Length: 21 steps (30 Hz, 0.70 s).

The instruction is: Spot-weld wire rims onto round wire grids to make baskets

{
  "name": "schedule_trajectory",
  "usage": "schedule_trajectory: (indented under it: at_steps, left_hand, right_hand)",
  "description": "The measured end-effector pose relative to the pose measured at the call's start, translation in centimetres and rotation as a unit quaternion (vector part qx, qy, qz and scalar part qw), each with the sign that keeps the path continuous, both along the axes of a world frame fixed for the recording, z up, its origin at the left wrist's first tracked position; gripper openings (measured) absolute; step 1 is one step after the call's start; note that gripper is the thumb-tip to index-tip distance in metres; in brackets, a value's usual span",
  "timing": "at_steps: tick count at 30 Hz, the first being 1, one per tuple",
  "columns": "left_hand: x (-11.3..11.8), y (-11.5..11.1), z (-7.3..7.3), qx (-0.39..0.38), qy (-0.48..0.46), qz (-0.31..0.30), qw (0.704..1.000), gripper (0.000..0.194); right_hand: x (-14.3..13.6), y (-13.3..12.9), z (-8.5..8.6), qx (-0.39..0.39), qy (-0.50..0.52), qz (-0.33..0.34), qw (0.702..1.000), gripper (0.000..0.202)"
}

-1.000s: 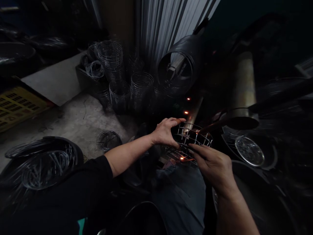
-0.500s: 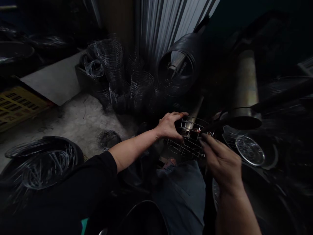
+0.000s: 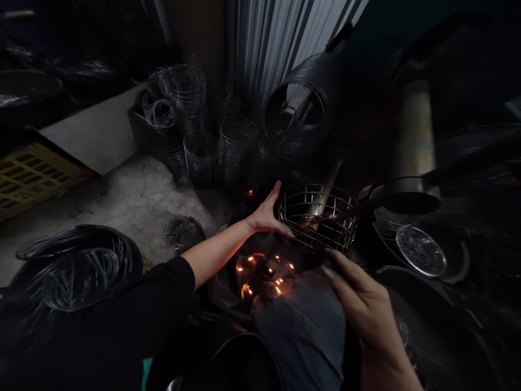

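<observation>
A round wire basket (image 3: 295, 209) of dark metal rods sits around a metal bar end, in front of my knees. My left hand (image 3: 264, 215) braces its left side, fingers spread upward and thumb along the near rim, with the basket in the crook between them. My right hand (image 3: 362, 296) is at the near right lower edge, thumb and fingertips drawn together against the wires; exactly what they pinch is dark. Bright orange sparks (image 3: 271, 270) scatter below the basket, over my blue-grey trouser leg (image 3: 305, 326).
A thick metal cylinder (image 3: 413, 130) and a dark arm stand at the right. Stacked wire baskets (image 3: 238, 144) and a tipped barrel (image 3: 299, 108) are behind. A tub with wire rings (image 3: 77, 271) lies left, a yellow crate (image 3: 35, 174) farther left. A glossy round bowl (image 3: 421, 250) is at right.
Sparks have appeared below the basket. The basket has turned and shows its full round rim. My left hand has shifted slightly left, and my right hand has moved down.
</observation>
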<state>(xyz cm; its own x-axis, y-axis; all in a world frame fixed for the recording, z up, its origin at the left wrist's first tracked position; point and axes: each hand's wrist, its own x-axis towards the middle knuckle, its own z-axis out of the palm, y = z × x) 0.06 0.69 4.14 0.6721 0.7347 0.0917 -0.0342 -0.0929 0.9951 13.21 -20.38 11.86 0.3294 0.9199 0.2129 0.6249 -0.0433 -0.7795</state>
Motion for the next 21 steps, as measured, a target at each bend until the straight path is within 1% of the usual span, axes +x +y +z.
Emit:
schedule_trajectory:
  at_steps: [2,3,4,5,6,7,9,11,13,15,16,17,18,20,21]
  left_hand:
    - [0.0,-0.6,-1.6,-0.118,-0.035,-0.008,0.992,0.137]
    - [0.0,-0.9,-2.0,-0.157,-0.051,-0.009,0.986,0.131]
    - [0.0,-1.1,-2.1,-0.177,-0.064,-0.002,0.982,0.125]
    - [-0.2,-1.2,-1.8,-0.178,-0.070,0.009,0.981,0.120]
    - [-0.6,-1.4,-1.3,-0.162,-0.068,0.023,0.984,0.116]
    - [-1.2,-1.5,-0.5,-0.129,-0.058,0.036,0.989,0.114]
    - [-2.8,-2.1,1.4,-0.018,-0.023,0.048,0.998,0.112]
    - [-4.4,-3.0,3.4,0.109,0.027,0.044,0.993,0.111]
    - [-5.5,-4.2,5.0,0.197,0.076,0.034,0.977,0.110]
    - [-6.0,-5.4,6.0,0.239,0.111,0.031,0.964,0.108]
    - [-6.0,-5.9,6.3,0.250,0.124,0.034,0.960,0.106]
    - [-5.9,-6.2,6.4,0.256,0.135,0.038,0.956,0.105]
    - [-5.8,-6.5,6.4,0.260,0.144,0.042,0.954,0.105]
    - [-5.5,-6.7,6.4,0.261,0.157,0.045,0.951,0.104]
    - [-5.3,-6.7,6.4,0.259,0.159,0.044,0.952,0.104]
  right_hand:
    - [-0.5,-0.3,0.2,0.008,-0.078,0.037,0.996,0.042]
    - [-1.0,-0.4,0.5,0.010,-0.110,0.059,0.992,0.042]
    - [-1.5,-0.4,0.9,0.011,-0.135,0.082,0.987,0.039]
    - [-2.1,-0.3,1.5,0.014,-0.151,0.106,0.983,0.035]
    - [-2.8,-0.2,2.3,0.016,-0.159,0.129,0.979,0.031]
    - [-3.3,-0.1,3.1,0.020,-0.157,0.152,0.976,0.029]
    - [-4.3,0.2,4.6,0.025,-0.133,0.185,0.973,0.028]
    - [-4.8,0.9,5.7,0.003,-0.090,0.203,0.975,0.026]
    - [-4.9,1.7,6.0,-0.049,-0.040,0.208,0.976,0.021]
    - [-4.7,2.4,5.6,-0.091,-0.032,0.187,0.978,0.020]
    - [-4.6,2.5,5.2,-0.099,-0.064,0.167,0.979,0.021]
    - [-4.5,2.6,4.8,-0.100,-0.119,0.145,0.977,0.022]
    - [-4.5,2.5,4.5,-0.097,-0.190,0.129,0.968,0.023]
    - [-4.5,2.0,3.8,-0.088,-0.333,0.118,0.932,0.029]
    - [-4.5,1.7,3.5,-0.078,-0.383,0.119,0.913,0.031]
